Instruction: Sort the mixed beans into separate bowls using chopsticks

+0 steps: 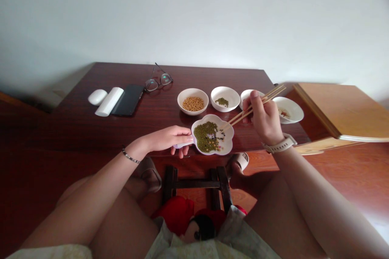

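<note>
Flower-shaped dish (pixel 227 142) held at the near edge of the tabletop (pixel 164 109); handle is clamped in the fingers of the left hand (pixel 169 136). Whether dish is rested on wood cannot be told. Green beans (pixel 205 135) massed toward handle side. Chopsticks (pixel 251 109) are clamped in the fingers of the right hand (pixel 265 118), tips held within dish rim. Far side is bounded by white bowls (pixel 233 101); leftward, bare wood is seen between dish and phone (pixel 128 100).
</note>
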`<state>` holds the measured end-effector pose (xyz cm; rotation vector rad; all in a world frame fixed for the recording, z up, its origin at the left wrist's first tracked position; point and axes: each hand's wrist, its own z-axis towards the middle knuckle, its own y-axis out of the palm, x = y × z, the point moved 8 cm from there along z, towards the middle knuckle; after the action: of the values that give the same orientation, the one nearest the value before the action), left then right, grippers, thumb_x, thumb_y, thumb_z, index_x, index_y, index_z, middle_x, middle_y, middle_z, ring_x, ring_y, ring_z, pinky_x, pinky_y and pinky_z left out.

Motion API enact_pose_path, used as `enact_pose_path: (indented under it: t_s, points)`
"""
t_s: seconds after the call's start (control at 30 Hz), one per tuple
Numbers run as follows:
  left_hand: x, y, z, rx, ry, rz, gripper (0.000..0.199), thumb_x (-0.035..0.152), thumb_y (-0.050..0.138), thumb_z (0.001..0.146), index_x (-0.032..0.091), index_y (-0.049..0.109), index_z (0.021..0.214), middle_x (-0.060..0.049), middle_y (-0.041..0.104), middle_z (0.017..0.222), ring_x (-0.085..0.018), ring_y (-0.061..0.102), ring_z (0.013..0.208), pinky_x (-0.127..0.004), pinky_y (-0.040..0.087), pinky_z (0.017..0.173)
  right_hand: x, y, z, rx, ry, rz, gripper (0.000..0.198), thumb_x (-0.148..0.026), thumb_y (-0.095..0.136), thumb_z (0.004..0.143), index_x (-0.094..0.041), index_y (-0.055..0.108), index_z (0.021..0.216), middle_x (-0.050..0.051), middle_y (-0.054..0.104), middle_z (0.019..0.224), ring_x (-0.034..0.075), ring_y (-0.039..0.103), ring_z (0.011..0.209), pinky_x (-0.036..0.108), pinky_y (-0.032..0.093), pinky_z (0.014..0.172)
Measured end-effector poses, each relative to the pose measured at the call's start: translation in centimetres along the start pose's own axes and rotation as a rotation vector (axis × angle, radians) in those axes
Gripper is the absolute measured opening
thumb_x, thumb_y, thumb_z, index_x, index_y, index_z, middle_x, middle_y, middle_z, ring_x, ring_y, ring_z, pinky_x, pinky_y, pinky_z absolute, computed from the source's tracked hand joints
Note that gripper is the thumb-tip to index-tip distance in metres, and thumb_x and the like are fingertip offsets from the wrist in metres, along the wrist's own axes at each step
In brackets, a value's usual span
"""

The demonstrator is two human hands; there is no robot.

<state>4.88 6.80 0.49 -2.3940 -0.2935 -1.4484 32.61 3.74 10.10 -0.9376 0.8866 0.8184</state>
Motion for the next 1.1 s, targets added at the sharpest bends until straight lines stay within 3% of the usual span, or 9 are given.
enact_pose_path:
  t_s: [0.37, 1.1]
  points:
    - [0.04, 0.0, 0.02, -0.004, -0.004, -0.005, 0.041, 0.06, 0.061, 0.109, 0.02, 0.065, 0.101, -0.007, 0.081, 0.092, -0.019, 0.078, 0.078, -0.024, 0.05, 0.056, 0.38, -0.55, -0.21, -0.006, -0.057, -0.199, 0.062, -0.068, 0.048, 0.114, -0.023, 0.067, 0.076, 0.0, 0.06, 0.05, 0.013, 0.057, 0.045, 0.027, 0.04, 0.048]
    - [0.16, 0.14, -0.04, -0.001, -0.016, -0.009, 0.041, 0.06, 0.061, 0.109, 0.02, 0.064, 0.1, -0.007, 0.081, 0.092, -0.02, 0.079, 0.079, -0.024, 0.05, 0.056, 0.3, 0.08, -0.23, -0.047, -0.059, -0.196, 0.061, -0.068, 0.046, 0.114, -0.024, 0.063, 0.075, 0.0, 0.06, 0.051, 0.015, 0.059, 0.046, 0.029, 0.042, 0.05]
